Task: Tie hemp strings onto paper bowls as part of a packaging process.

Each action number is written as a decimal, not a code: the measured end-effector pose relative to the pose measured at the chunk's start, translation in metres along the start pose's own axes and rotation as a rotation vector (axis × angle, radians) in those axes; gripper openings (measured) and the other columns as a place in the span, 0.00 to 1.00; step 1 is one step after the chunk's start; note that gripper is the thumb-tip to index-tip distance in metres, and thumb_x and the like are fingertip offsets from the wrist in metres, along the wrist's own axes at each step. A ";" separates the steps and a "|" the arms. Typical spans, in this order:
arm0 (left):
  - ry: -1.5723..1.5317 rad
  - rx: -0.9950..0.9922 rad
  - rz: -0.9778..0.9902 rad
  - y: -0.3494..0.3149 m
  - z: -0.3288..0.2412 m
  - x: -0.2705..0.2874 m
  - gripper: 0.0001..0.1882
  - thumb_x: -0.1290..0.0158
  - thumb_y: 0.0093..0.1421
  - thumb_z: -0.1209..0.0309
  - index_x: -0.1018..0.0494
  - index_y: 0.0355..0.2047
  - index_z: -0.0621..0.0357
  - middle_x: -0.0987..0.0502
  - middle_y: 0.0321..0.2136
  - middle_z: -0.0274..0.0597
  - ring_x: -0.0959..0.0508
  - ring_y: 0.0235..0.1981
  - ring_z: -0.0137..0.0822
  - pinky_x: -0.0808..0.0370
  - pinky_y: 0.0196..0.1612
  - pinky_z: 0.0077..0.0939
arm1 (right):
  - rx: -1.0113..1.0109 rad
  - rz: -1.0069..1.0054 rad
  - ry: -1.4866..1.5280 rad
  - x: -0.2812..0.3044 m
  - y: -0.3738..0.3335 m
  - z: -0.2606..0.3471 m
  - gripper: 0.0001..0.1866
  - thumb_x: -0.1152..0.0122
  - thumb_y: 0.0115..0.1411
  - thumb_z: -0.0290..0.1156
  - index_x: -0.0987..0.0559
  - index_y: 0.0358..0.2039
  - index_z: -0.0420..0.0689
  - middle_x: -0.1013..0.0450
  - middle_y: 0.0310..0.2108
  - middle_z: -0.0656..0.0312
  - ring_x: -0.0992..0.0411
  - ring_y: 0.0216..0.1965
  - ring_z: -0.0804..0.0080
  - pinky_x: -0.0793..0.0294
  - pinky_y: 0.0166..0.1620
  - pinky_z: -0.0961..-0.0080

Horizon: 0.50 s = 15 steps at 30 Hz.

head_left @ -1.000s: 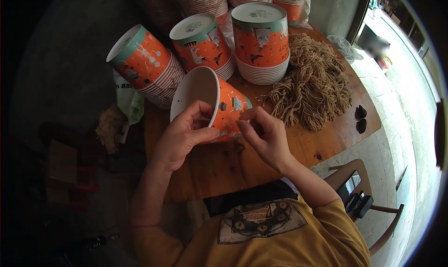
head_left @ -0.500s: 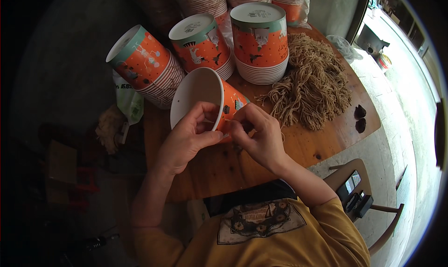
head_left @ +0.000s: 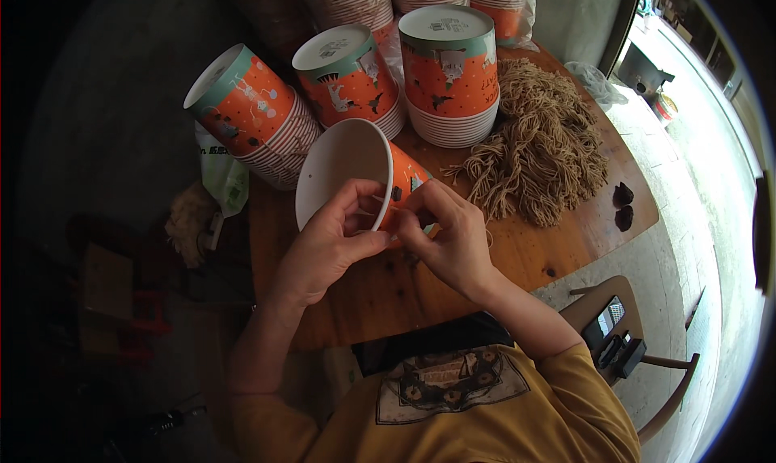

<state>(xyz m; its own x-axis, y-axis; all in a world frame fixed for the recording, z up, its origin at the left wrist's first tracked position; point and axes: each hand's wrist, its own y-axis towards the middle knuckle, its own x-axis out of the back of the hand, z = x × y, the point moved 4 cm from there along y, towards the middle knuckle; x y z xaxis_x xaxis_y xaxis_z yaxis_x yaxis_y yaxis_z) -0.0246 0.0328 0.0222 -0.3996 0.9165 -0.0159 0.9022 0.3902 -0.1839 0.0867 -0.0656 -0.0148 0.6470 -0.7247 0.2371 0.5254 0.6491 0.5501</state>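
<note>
A large orange paper bucket (head_left: 343, 165) with a white inside lies tipped over in front of me, its mouth turned to the left. My left hand (head_left: 335, 235) grips its near rim, fingers inside the mouth and thumb outside. My right hand (head_left: 447, 227) is pinched against the bucket's printed outer wall; what its fingers hold is hidden. A thin strand shows just beside that hand. Right of the bucket lies a heap of tan cord (head_left: 543, 143). Behind stand upside-down nested stacks of the same buckets: a left stack (head_left: 257, 107), a middle stack (head_left: 347, 79) and a right stack (head_left: 449, 75).
More bucket stacks (head_left: 347, 2) in clear plastic wrap line the back of the wooden table (head_left: 347, 305). Two small dark objects (head_left: 623, 207) lie near its right edge. A chair (head_left: 622, 301) at the lower right holds a phone (head_left: 605, 321). A green-white bag (head_left: 225, 172) hangs at the left.
The bucket's rim has shifted slightly to the right. Both hands stay in nearly the same place on it, with small finger movements.
</note>
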 end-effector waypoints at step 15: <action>0.037 0.004 0.012 0.000 0.004 0.001 0.25 0.46 0.56 0.81 0.39 0.55 0.60 0.29 0.49 0.39 0.28 0.50 0.29 0.29 0.54 0.25 | -0.014 0.006 -0.047 0.002 0.000 0.003 0.05 0.42 0.51 0.26 0.29 0.26 0.41 0.28 0.26 0.57 0.26 0.24 0.57 0.26 0.28 0.65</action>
<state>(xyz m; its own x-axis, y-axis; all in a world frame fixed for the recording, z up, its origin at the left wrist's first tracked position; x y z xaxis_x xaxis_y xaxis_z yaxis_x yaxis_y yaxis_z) -0.0253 0.0333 0.0183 -0.3821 0.9240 0.0182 0.9063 0.3785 -0.1879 0.0861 -0.0676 -0.0118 0.6236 -0.7305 0.2784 0.5294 0.6566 0.5372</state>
